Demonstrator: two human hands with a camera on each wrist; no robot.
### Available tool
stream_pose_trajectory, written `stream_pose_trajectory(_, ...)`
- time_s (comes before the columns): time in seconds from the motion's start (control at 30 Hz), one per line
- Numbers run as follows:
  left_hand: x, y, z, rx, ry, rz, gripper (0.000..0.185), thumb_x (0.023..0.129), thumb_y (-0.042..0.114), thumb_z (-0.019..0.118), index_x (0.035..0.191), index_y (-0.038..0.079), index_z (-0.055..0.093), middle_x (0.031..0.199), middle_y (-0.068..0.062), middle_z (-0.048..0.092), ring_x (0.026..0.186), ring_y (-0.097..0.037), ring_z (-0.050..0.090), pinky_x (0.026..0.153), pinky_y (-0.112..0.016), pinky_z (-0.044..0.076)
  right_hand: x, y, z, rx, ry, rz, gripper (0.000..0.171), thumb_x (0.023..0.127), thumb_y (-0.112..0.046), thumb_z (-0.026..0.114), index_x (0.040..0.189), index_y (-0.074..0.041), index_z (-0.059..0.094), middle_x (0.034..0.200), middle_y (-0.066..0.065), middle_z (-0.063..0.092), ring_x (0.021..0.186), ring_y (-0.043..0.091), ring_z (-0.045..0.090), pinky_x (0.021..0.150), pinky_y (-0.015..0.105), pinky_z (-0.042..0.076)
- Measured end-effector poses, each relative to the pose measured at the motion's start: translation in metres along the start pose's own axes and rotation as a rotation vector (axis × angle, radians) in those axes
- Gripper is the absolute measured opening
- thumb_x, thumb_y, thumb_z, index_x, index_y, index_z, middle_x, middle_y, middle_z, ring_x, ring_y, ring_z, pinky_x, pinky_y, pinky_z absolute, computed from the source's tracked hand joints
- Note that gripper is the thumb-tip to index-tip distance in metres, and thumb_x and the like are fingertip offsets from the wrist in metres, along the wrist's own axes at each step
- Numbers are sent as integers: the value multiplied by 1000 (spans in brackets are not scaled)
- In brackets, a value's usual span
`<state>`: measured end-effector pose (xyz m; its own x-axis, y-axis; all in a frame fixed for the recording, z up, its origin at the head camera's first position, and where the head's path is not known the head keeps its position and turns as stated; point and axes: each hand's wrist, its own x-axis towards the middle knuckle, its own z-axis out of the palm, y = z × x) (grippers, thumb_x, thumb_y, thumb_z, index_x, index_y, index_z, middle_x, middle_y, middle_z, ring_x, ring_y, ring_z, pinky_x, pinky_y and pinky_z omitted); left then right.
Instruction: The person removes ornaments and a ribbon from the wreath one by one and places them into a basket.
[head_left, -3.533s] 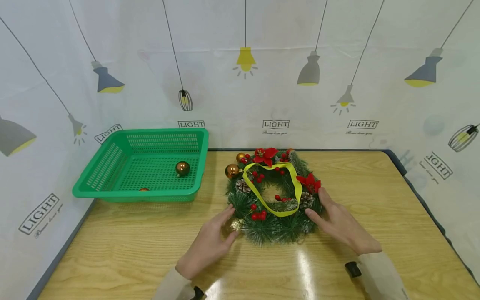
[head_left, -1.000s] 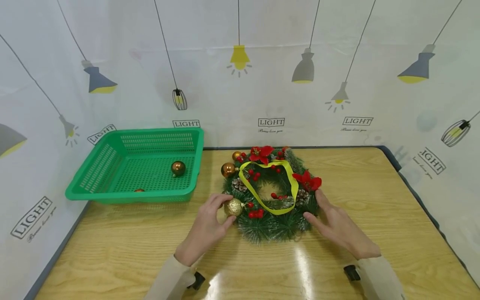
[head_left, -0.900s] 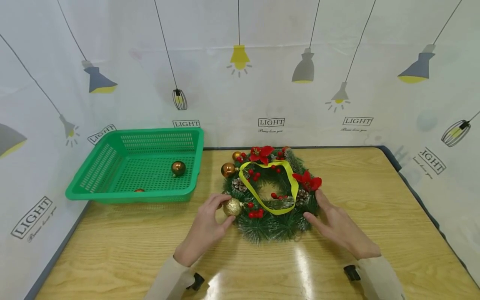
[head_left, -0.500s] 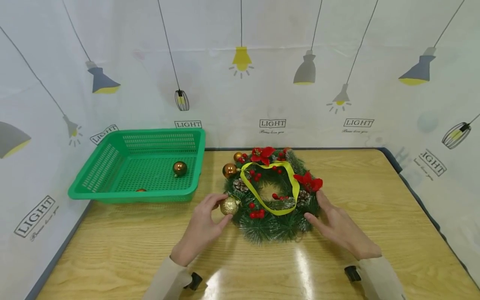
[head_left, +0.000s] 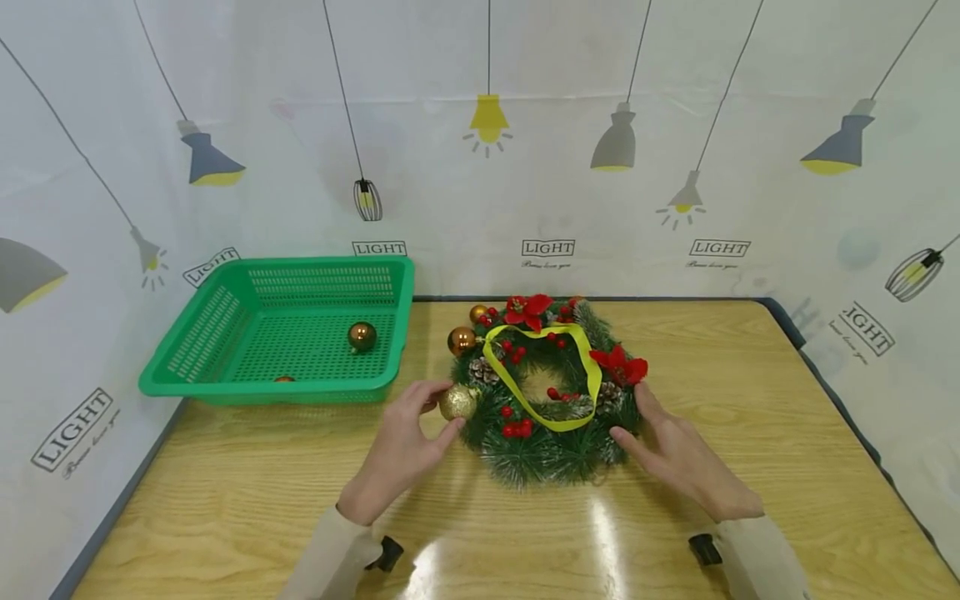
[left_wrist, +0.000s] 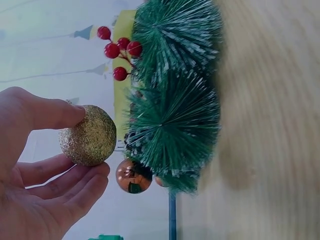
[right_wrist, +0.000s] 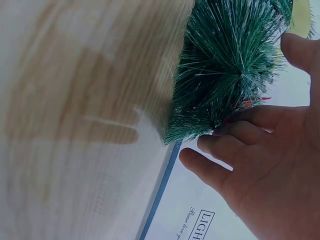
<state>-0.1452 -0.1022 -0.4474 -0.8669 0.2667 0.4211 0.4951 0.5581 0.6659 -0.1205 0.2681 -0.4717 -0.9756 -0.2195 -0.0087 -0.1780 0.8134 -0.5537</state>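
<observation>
A pale wooden table (head_left: 247, 500) with a glossy top fills the lower part of the head view, backed by white sheeting printed with hanging lamps. At the table's far left stands a green perforated plastic basket (head_left: 225, 333), rectangular and shallow, with a shiny copper-brown bauble (head_left: 362, 336) lying on its floor. Near the middle of the table lies a round wreath of green artificial pine needles (head_left: 547, 454), dressed with red fabric flowers (head_left: 529, 308), clusters of red berries (head_left: 517, 429), frosted pine cones (head_left: 483, 371) and a yellow ribbon loop (head_left: 592, 367) draped across its centre. Two more copper baubles (head_left: 461, 340) sit on its far left edge.

The right hand (head_left: 678, 457) rests on the near right side of the wreath, fingers fairly straight and spread, the fingertips (right_wrist: 210, 145) touching the needle tufts and the thumb lying along the outer edge; it grips nothing. The left hand (head_left: 401, 450) is at the wreath's near left edge and pinches a small gold glitter ball (head_left: 457, 402) between thumb (left_wrist: 55, 112) above and curled fingers below. In the left wrist view the ball (left_wrist: 88, 135) sits just beside the needles, at the wreath's rim; whether it touches them cannot be told.
</observation>
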Motion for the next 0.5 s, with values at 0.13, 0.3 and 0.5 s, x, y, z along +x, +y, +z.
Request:
stream_pose_trajectory(0.13,3,1,-4,-15,5,-4,49,81,7,84,125,-4,64,115,-16,68,104,-29,69,93,-38,61,0,0,2,12,-1,-8,89,105,-49,50,161,0,3,164,29,15,141,52,36,113,67,37)
stream_pose_trajectory(0.3,4,0,-7,-30,25,5,48,80,8,84,122,-2,65,114,-14,70,102,-28,70,91,-41,62,0,1,3,12,-3,-10,89,105,-50,49,162,0,1,165,29,13,142,52,35,113,68,36)
stream_pose_trajectory(0.5,5,-4,-10,-13,117,86,42,77,8,83,117,0,69,108,-12,73,95,-24,70,83,-39,63,0,1,3,7,-2,-12,89,105,-50,48,162,-1,0,165,29,13,142,52,35,113,68,36)
